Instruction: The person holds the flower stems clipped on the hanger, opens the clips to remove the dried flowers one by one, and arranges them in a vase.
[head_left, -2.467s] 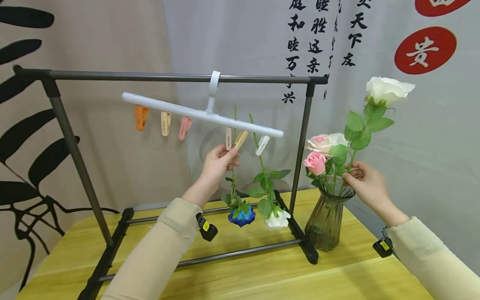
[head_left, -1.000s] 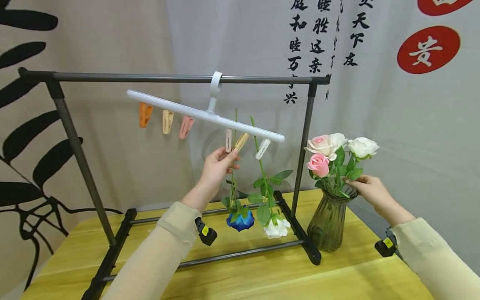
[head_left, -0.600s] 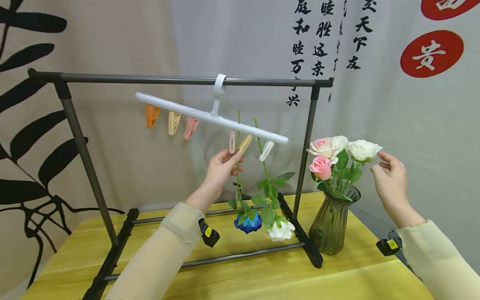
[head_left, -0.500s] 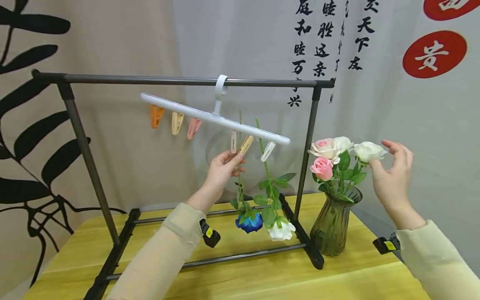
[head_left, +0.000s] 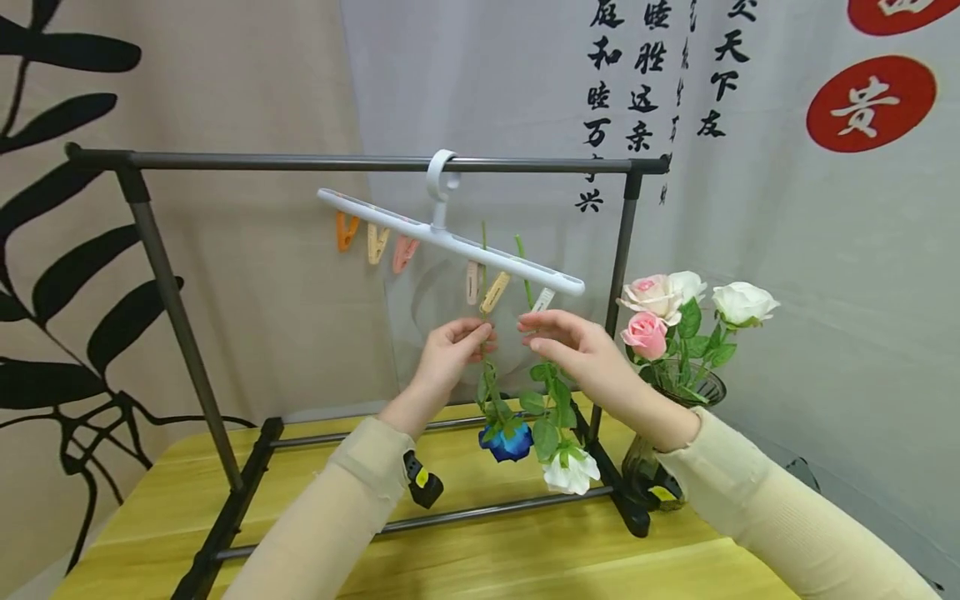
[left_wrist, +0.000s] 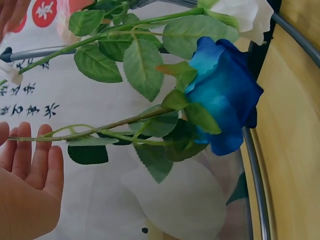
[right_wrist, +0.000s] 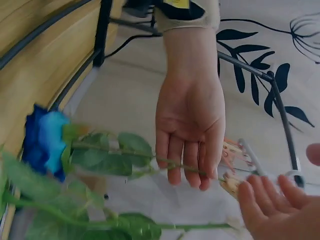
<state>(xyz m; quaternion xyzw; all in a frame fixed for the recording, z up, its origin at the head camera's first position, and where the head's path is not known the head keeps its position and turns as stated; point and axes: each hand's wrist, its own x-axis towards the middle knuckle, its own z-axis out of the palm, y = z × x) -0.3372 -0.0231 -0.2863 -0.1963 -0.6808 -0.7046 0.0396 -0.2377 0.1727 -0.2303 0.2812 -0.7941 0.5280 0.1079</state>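
A white hanger (head_left: 480, 250) slopes down to the right, with pastel clips along it. Near its low end, a blue rose (head_left: 510, 442) and a white rose (head_left: 572, 472) hang head down. Just under the yellow clip (head_left: 495, 293), my left hand (head_left: 450, 354) pinches the blue rose's stem between thumb and fingertips; the right wrist view shows this left hand (right_wrist: 190, 110) from the palm side. My right hand (head_left: 581, 354), fingers loosely extended, is by the white clip (head_left: 543, 299) on the white rose's stem, with nothing in its grasp.
The hanger hooks over a dark metal rack (head_left: 300, 162) standing on a yellow wooden table (head_left: 555, 550). Right of the rack, a ribbed glass vase (head_left: 636, 458) holds several roses, partly hidden by my right forearm. A printed curtain (head_left: 795, 225) is behind.
My right hand put a white rose in the vase, let go and swung left to the hanger. My left hand slid from the yellow clip down to the blue rose's stem. The hanger turned a little.
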